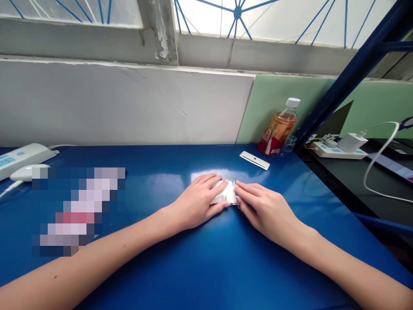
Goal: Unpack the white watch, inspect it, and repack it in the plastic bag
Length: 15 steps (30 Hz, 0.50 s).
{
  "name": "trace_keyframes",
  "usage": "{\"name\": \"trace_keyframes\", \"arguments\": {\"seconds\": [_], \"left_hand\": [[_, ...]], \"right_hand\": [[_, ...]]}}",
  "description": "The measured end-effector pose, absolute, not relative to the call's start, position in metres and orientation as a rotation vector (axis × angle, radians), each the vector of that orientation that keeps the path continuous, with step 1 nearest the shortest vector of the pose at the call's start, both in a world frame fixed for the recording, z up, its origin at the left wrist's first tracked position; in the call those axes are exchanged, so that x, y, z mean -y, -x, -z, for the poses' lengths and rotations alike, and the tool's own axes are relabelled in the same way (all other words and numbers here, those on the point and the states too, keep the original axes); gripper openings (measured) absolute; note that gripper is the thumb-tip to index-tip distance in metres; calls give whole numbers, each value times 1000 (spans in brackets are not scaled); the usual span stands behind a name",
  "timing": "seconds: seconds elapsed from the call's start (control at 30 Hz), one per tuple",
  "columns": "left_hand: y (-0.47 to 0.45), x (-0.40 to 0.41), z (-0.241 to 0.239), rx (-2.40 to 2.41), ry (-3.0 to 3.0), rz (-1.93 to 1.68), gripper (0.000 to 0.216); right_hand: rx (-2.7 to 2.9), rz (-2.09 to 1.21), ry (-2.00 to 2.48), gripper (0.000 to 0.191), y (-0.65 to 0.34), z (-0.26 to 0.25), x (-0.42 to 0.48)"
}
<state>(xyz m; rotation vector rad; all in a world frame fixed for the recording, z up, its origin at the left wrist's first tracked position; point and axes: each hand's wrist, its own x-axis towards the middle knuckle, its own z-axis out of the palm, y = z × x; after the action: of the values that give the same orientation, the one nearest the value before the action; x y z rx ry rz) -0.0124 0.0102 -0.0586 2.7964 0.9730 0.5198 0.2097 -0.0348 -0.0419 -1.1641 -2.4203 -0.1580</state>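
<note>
A small white item in clear, shiny wrapping [228, 193] lies on the blue tabletop [206, 258] between my two hands. My left hand [201, 200] grips it from the left, fingers across its top and thumb along the near edge. At its right end, the closed fingers of my right hand [263, 204] pinch the clear edge of the wrapping. My left fingers cover part of the item, so its exact kind does not show.
A flat white card [254, 160] with a dark slot lies beyond my right hand, near a tilted drink bottle [279, 129]. Power strips stand at the left [27, 158] and right [342, 150]. A pixelated object [85, 200] lies left. A blue frame post [342, 82] rises at right.
</note>
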Motion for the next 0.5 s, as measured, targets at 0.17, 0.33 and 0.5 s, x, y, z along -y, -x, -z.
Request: {"name": "trace_keyframes", "arguments": {"seconds": [0.17,0.33,0.5], "left_hand": [[11,-10,58,-976,-2794,-521,52],[11,-10,58,-973,-2790,-520,52],[11,-9,58,-968,-2780,-519,51]], "right_hand": [[2470,292,1143,36,-205,46,36],[2516,137,1138,42,-207,44,36],[2578,47,1102,44,-208,37,37]]}}
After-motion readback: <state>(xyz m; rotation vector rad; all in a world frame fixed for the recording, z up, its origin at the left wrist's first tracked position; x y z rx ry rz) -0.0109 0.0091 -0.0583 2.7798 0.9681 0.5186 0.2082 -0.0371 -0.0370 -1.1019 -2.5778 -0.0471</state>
